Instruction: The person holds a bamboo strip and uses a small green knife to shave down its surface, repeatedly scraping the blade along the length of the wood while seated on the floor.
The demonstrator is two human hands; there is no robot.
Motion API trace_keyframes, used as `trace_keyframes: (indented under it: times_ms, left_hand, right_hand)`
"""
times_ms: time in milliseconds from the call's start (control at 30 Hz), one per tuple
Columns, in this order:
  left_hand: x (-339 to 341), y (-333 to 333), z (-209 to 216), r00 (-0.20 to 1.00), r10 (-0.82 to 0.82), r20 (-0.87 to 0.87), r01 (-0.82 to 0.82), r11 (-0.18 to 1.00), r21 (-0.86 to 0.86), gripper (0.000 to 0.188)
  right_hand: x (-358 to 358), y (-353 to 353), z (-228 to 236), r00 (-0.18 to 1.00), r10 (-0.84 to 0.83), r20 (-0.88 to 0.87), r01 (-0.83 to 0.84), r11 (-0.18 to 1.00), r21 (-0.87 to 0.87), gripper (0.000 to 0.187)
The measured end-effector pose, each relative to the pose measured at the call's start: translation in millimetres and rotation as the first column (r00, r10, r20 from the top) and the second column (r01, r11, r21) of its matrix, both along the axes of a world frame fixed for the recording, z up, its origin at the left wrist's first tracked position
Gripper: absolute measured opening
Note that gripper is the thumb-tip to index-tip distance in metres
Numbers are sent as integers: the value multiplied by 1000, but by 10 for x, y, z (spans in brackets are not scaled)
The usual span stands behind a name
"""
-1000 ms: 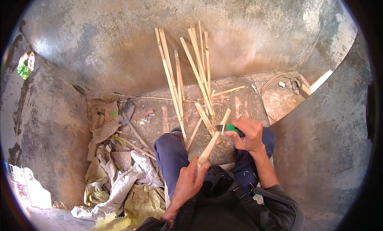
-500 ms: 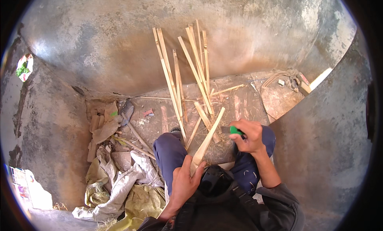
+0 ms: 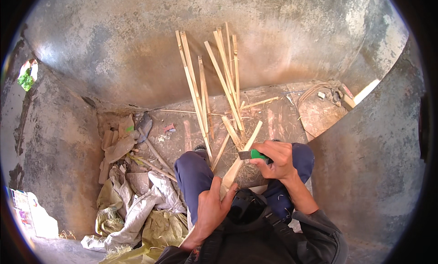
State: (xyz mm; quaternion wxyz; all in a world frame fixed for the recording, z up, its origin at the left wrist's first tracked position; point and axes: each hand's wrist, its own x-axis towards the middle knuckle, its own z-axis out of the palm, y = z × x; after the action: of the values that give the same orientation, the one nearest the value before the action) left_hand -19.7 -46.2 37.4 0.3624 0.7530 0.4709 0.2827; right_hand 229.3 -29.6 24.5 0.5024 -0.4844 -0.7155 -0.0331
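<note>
My left hand (image 3: pixel 214 206) is closed round the lower end of a pale bamboo strip (image 3: pixel 233 172), which slants up and away to the right between my knees. In my right hand (image 3: pixel 277 160) is a knife (image 3: pixel 256 154) with a green handle, gripped in closed fingers. Its short, wide grey blade points left and lies across the strip, a little below its upper end. Just beyond, a short bamboo piece (image 3: pixel 232 132) lies on the floor among thin shavings (image 3: pixel 250 173).
Several long bamboo strips (image 3: pixel 194 88) lean on the far wall (image 3: pixel 283 40). Crumpled woven sacks (image 3: pixel 137 214) lie at left, beside a long-handled tool (image 3: pixel 155 151) and broken brown pieces (image 3: pixel 109 147). Coiled cord (image 3: pixel 315 87) and debris sit at far right.
My right hand has brought the knife left and slightly down, from beside the strip onto it. The strip's upper end has shifted slightly right; my left hand keeps its hold.
</note>
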Motion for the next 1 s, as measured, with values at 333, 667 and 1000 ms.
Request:
trace_keyframes:
  times_ms: [333,667,1000]
  left_hand:
    - [-17,-4,19,996,-72,59,79,988,-132,29]
    - [-37,-6,36,994,-85,63,89,994,-70,30]
    - [-112,8,0,990,-89,113,106,982,-156,30]
  right_hand:
    - [81,54,34,990,-100,99,91,992,89,31]
    - [117,38,87,982,-125,139,105,984,145,34]
    - [241,78,133,978,-197,75,187,975,123,31]
